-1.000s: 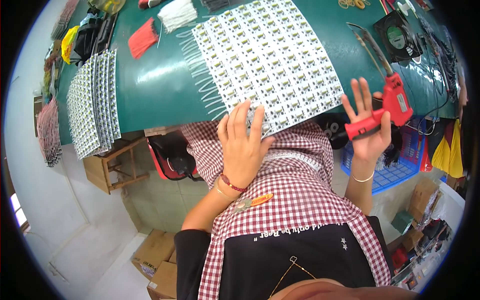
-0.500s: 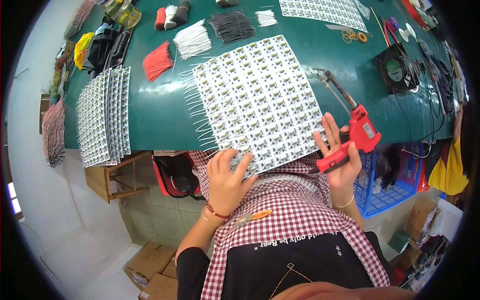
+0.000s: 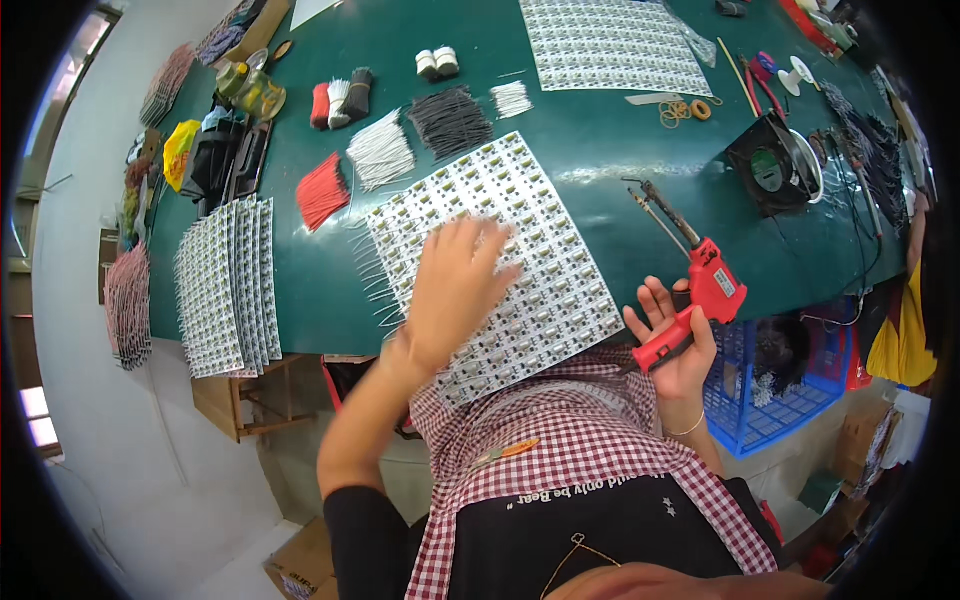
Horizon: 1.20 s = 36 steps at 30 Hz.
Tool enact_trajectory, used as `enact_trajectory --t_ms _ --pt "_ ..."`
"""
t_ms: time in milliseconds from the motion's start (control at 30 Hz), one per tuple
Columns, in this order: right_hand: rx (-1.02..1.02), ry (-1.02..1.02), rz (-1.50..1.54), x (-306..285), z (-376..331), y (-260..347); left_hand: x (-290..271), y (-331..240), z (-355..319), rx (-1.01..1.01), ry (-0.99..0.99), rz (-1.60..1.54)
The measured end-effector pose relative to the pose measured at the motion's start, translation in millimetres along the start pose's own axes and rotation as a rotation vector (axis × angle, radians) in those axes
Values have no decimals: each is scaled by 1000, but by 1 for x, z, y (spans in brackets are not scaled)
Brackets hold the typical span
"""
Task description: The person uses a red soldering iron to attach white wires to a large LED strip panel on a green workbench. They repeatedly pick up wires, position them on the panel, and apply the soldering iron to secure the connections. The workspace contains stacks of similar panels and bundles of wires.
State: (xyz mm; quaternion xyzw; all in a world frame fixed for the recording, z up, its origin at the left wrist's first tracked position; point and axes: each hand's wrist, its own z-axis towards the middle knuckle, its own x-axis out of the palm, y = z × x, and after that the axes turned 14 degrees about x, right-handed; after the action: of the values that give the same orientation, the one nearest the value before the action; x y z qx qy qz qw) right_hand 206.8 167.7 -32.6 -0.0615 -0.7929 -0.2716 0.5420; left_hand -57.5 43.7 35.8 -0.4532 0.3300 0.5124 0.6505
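Note:
A large white circuit board panel lies tilted on the green table, its near corner over its front edge against my apron. Rows of small components cover it, and thin white wires stick out along its left side. My left hand, a little blurred, is over the panel's left middle with its fingers stretched out and nothing visible in them. Whether it touches the board I cannot tell. To the right of the panel, my right hand is closed round the handle of a red soldering gun, whose metal tip points up and away.
Bundles of red wires, white wires and black wires lie behind the panel. Overlapping boards rest at the left table edge. Another panel is at the back. A black fan stands right, above a blue crate.
My left hand has moved up from the panel's near left corner to over its middle. The panel has turned slightly and its far edge sits lower in view. The right hand keeps the soldering gun.

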Motion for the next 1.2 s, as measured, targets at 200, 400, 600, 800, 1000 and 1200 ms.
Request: enact_trajectory --t_ms 200,400,600,800,1000,1200 --pt "-194 14 -92 16 -16 28 93 132 142 -25 -37 270" --pt "-276 -125 -140 14 -31 34 108 145 150 -133 117 321" --pt "-269 -96 -118 14 -25 38 108 144 140 26 93 313" --pt "-273 -102 -111 23 -23 33 112 147 130 132 12 223" --pt "-255 -149 -66 27 -31 29 104 149 138 282 -143 161" --pt "-213 -145 -18 49 -41 53 72 117 134 132 -153 42"
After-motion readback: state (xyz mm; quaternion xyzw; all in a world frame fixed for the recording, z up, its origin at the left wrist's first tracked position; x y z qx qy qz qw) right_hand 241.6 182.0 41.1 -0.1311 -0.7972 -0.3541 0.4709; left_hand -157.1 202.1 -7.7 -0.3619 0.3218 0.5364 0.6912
